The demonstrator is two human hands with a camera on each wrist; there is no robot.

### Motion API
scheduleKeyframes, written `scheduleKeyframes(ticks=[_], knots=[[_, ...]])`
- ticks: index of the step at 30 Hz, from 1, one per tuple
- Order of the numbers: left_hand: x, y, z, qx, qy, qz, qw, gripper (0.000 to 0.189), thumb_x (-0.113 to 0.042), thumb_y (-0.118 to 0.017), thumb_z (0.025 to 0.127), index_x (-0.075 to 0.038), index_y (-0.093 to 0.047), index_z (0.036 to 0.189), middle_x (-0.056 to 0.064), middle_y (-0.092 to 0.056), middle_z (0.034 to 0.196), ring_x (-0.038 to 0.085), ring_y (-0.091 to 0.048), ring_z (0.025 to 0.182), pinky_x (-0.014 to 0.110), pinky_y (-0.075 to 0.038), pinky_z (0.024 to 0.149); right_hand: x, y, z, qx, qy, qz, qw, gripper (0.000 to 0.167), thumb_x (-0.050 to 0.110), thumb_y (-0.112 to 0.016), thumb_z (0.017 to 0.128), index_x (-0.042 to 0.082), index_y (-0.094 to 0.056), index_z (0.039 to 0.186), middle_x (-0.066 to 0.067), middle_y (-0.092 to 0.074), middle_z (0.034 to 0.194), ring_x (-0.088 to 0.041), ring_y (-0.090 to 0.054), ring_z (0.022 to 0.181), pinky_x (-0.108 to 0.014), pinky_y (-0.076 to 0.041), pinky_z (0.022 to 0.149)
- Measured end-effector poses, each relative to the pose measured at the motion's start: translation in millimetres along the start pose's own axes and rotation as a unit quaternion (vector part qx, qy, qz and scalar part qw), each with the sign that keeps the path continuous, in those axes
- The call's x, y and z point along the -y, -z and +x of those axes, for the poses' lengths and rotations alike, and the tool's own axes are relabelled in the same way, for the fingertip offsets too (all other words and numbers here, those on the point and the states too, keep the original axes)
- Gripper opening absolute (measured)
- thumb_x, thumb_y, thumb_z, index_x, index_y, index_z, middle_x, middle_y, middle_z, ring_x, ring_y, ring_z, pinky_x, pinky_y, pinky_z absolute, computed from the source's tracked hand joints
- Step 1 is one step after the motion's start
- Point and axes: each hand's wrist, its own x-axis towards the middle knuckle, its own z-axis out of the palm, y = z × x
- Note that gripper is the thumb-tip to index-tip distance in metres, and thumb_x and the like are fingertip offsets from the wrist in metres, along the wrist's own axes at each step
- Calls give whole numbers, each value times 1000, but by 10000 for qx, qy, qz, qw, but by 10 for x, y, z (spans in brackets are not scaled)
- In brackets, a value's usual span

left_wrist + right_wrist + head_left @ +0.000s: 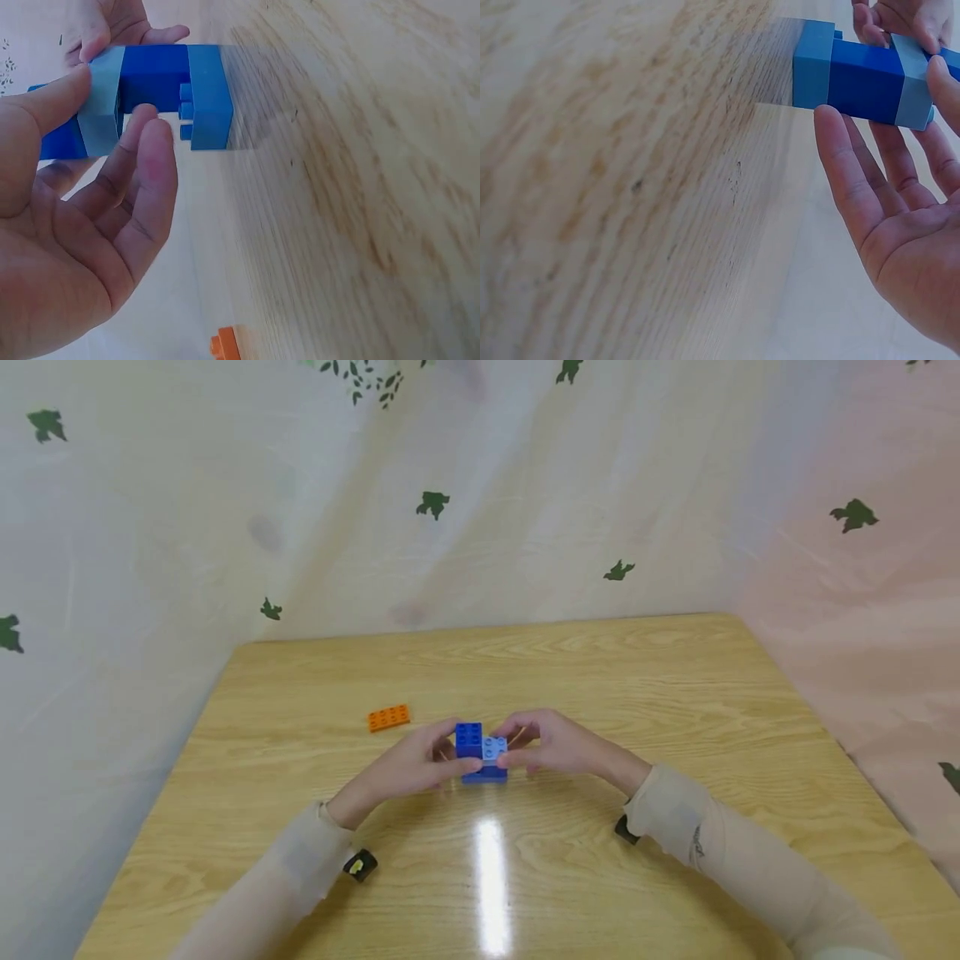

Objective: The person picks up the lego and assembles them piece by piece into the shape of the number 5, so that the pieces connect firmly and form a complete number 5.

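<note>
A stack of blue toy bricks stands on the table between my two hands. Its base is a flat mid-blue brick. A dark blue brick sits on the base's right end, leaving bare studs at the left. Across it lies a flat light blue brick, topped at the left by another dark blue brick. My left hand grips the upper left part, thumb at the near side and fingers behind. From the right, my right hand holds the light blue brick's end between thumb and fingers.
An orange flat brick with studs up lies on the wooden table, left of and beyond the stack. A pale cloth with green leaf shapes hangs behind the table. Black wrist devices sit below the sleeves.
</note>
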Motion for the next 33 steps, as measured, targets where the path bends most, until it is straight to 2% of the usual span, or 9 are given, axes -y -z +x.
scheduleKeyframes(ticks=[4, 7, 12, 17, 21, 24, 27, 29, 33], knots=[[45, 108, -58, -131, 88, 626, 9979, 58, -32, -73, 96, -11, -50, 145, 5, -69, 101, 21, -69, 81, 35, -60, 69, 25, 4, 4, -6, -95, 23, 10000, 33, 22, -76, 94, 10, -68, 123, -3, -69, 115, -29, -66, 107, -48, -61, 69], [95, 230, -113, -321, 228, 926, 9949, 64, -32, -76, 94, -11, -50, 147, 4, -67, 107, 16, -66, 85, 32, -58, 74, 24, 5, 5, -32, -146, 5, 9999, 34, 22, -77, 93, 10, -68, 124, -4, -68, 116, -29, -66, 107, -48, -61, 69], [159, 483, -180, -772, 389, 1022, 9910, 57, -25, -77, 93, -6, -55, 142, 17, -62, 117, 22, -63, 89, 35, -56, 78, 23, 5, 6, -59, -124, -40, 9999, 36, 24, -78, 93, 9, -68, 124, -4, -68, 116, -28, -66, 108, -47, -61, 68], [222, 718, -252, -1276, 658, 1155, 9829, 55, -24, -77, 93, -5, -55, 140, 23, -58, 126, 28, -63, 94, 37, -56, 78, 32, -2, 0, -26, -102, -13, 9999, 37, 23, -77, 93, 7, -67, 125, -6, -67, 116, -29, -66, 109, -47, -61, 68], [319, 865, -300, -1518, 836, 1250, 9769, 58, -22, -76, 94, -5, -52, 144, 27, -53, 134, 33, -64, 95, 40, -56, 77, 42, -5, 1, -29, -116, -3, 9999, 37, 23, -77, 93, 7, -67, 125, -7, -68, 116, -29, -66, 109, -47, -61, 68], [411, 932, -321, -1541, 939, 1275, 9753, 62, -19, -75, 95, -3, -47, 149, 29, -49, 139, 32, -64, 90, 39, -55, 73, 48, -4, 0, -38, -127, -2, 9999, 38, 24, -77, 93, 7, -67, 125, -7, -67, 116, -29, -66, 109, -47, -61, 68], [490, 961, -328, -1440, 1088, 1276, 9753, 68, -17, -75, 94, 0, -43, 151, 32, -47, 141, 27, -60, 80, 36, -53, 70, 47, -1, -3, -31, -123, -12, 9999, 38, 24, -77, 93, 7, -67, 125, -6, -67, 115, -29, -66, 109, -46, -61, 68], [532, 966, -329, -1377, 1188, 1288, 9748, 71, -16, -77, 93, 0, -41, 152, 32, -46, 141, 25, -57, 78, 34, -51, 69, 41, 2, -1, -23, -116, -13, 9999, 38, 24, -77, 93, 7, -67, 125, -6, -68, 116, -28, -66, 109, -46, -61, 68], [584, 963, -327, -1289, 1358, 1085, 9763, 75, -13, -78, 91, 2, -38, 153, 33, -43, 144, 26, -59, 74, 33, -54, 67, 23, 7, 4, 11, -76, -6, 10000, 38, 23, -77, 93, 7, -67, 126, -6, -67, 117, -29, -65, 110, -47, -61, 68]])
